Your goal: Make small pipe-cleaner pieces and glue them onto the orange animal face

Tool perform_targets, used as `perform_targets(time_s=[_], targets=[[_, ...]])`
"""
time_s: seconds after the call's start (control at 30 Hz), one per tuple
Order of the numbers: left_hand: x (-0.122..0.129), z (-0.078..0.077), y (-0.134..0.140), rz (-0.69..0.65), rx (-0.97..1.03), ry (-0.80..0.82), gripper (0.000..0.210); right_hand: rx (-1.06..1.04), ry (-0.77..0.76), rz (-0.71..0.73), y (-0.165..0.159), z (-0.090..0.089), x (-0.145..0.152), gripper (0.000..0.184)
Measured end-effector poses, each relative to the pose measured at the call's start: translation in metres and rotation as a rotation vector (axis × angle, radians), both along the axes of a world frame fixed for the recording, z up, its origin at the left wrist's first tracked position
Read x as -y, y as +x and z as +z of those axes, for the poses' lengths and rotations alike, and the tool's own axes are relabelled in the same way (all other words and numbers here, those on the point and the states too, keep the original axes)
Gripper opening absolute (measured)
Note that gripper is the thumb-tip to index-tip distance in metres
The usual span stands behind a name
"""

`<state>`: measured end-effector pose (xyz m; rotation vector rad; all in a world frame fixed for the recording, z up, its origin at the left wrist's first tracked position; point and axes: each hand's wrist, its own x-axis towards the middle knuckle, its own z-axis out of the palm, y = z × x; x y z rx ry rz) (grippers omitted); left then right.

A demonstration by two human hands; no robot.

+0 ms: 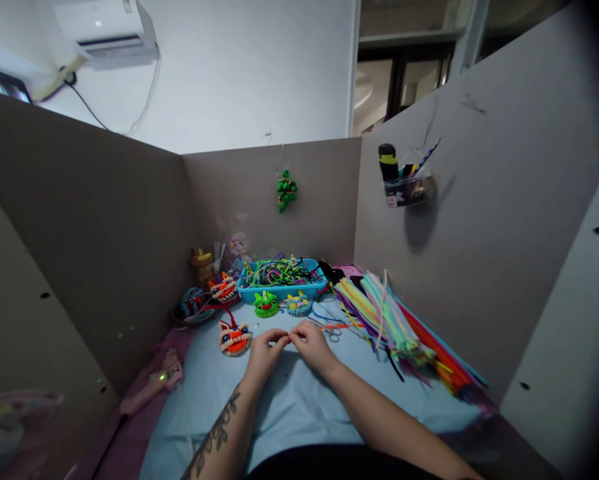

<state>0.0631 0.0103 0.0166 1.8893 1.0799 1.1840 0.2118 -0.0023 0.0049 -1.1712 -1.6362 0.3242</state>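
Note:
My left hand (269, 352) and my right hand (310, 343) meet fingertip to fingertip above the blue cloth (299, 417). Both are closed in a pinch. A tiny reddish bit seems to show where the fingertips join, too small to name. Just left of my left hand lies an orange and white lion-head figure (234, 339) of fuzzy pipe cleaners. Beyond my hands sit a green figure (266, 305) and a blue and yellow one (298, 304). Near my right hand's fingers lie scissors (333, 333), partly beside an orange strip.
A blue basket (269, 292) full of loose pipe cleaners stands at the back. Bundled pipe cleaners (379, 307) lie on the right. At left rests a pink glue gun (154, 387) with a lit light. Grey panels (274, 233) enclose three sides; a clear holder (404, 191) hangs on one.

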Motion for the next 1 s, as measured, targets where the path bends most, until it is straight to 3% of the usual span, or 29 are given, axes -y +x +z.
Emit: perform_targets(time_s=[0.23, 0.47, 0.73, 1.0], targets=[[0.0000, 0.0033, -0.0014, 0.013, -0.019, -0.010, 0.021, -0.058, 0.027, 0.051, 0.0007, -0.0008, -0.0010, 0.017], [-0.0018, 0.0041, -0.0017, 0.047, 0.022, -0.021, 0.021, -0.184, 0.007, -0.029, 0.0009, 0.0034, 0.0003, 0.007], [-0.0022, 0.0040, -0.0012, 0.079, 0.048, -0.013, 0.021, -0.408, -0.321, 0.171, -0.0023, 0.0013, -0.0027, 0.012], [-0.0033, 0.0021, 0.0049, 0.085, 0.146, -0.067, 0.022, -0.501, -0.372, 0.223, -0.0051, 0.0020, -0.0037, 0.020]])
